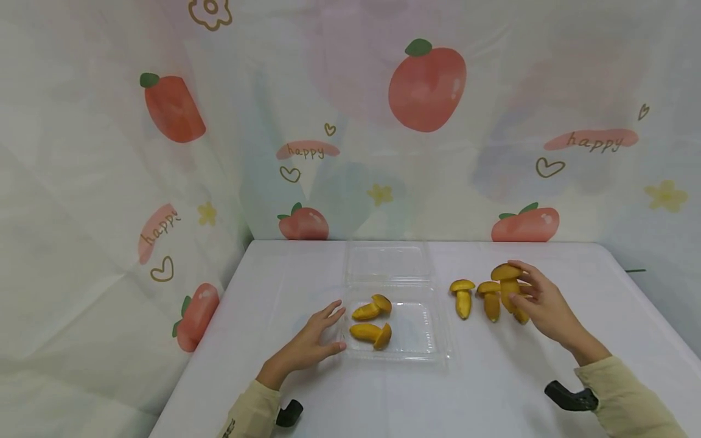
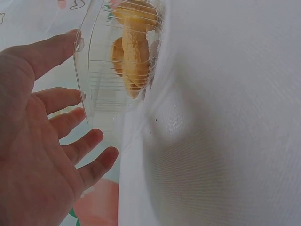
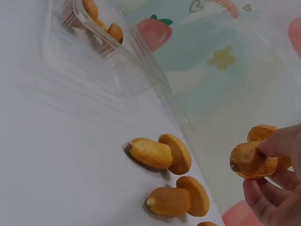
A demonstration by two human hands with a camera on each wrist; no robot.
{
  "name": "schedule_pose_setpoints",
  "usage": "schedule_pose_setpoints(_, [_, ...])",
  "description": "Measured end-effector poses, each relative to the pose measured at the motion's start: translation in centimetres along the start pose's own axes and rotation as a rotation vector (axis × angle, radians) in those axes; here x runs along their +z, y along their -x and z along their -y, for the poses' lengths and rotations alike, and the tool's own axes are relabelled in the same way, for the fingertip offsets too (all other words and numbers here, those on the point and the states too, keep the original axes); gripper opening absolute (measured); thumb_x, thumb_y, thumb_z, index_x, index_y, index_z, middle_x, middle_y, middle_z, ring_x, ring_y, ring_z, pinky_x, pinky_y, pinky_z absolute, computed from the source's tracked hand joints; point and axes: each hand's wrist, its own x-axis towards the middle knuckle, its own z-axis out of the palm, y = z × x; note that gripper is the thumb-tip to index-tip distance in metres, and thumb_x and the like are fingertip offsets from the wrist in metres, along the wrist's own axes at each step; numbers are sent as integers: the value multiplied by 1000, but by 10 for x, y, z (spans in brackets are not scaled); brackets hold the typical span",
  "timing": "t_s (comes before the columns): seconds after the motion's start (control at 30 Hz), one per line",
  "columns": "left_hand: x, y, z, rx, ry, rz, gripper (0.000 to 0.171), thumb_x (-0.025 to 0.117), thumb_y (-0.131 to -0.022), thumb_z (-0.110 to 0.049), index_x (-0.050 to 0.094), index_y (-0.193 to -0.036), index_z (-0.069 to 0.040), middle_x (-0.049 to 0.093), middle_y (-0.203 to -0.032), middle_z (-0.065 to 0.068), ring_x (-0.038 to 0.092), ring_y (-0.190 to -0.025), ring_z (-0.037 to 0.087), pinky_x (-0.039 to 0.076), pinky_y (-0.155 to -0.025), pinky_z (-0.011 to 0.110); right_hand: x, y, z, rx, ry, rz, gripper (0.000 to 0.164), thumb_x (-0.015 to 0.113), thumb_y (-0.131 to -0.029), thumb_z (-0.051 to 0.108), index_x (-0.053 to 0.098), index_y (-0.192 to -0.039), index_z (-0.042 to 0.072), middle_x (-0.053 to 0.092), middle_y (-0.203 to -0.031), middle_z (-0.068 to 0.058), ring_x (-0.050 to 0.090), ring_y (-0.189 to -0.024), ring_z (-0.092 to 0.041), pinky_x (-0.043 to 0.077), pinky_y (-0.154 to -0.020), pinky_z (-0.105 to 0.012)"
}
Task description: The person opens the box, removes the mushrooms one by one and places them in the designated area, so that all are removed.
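Note:
My right hand (image 1: 547,310) pinches a yellow-brown mushroom (image 1: 508,286) by its stem, cap upward, above the table. In the right wrist view the thumb and fingers hold this mushroom (image 3: 254,160) at the stem. Below and left of it lie more mushrooms (image 1: 462,299), one partly hidden behind the hand. My left hand (image 1: 309,344) has its fingers spread at the left side of a clear plastic container (image 1: 418,347). Its fingertips meet the container's rim in the left wrist view. Two mushrooms (image 1: 369,333) lie on their sides in the container's left part.
The container's clear lid (image 1: 389,261) lies folded open toward the back of the white table (image 1: 400,401). Behind the table hangs a printed cloth (image 1: 356,91) with fruit patterns, and it also runs along the left side.

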Motion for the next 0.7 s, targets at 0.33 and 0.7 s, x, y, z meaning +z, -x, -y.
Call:
schedule_pose_setpoints(0.33, [-1,0,0,-3,15,7,74,69,-96,-26,34,-158,-6,19,-170,11,21,-155,41,24,-120,67,-12,6,-20,135,67,-2,63,58,-97,-6,28,-153,-5,42,-141,-33,36,-101,24,42,-76,3])
schedule_pose_setpoints(0.7, [-1,0,-1,1,8,3,74,69,-97,-26,33,-158,-5,18,-171,12,21,-155,41,25,-120,67,-24,14,-49,259,122,-3,63,55,-101,2,23,-154,-6,37,-143,-38,51,-110,-46,43,-70,1])
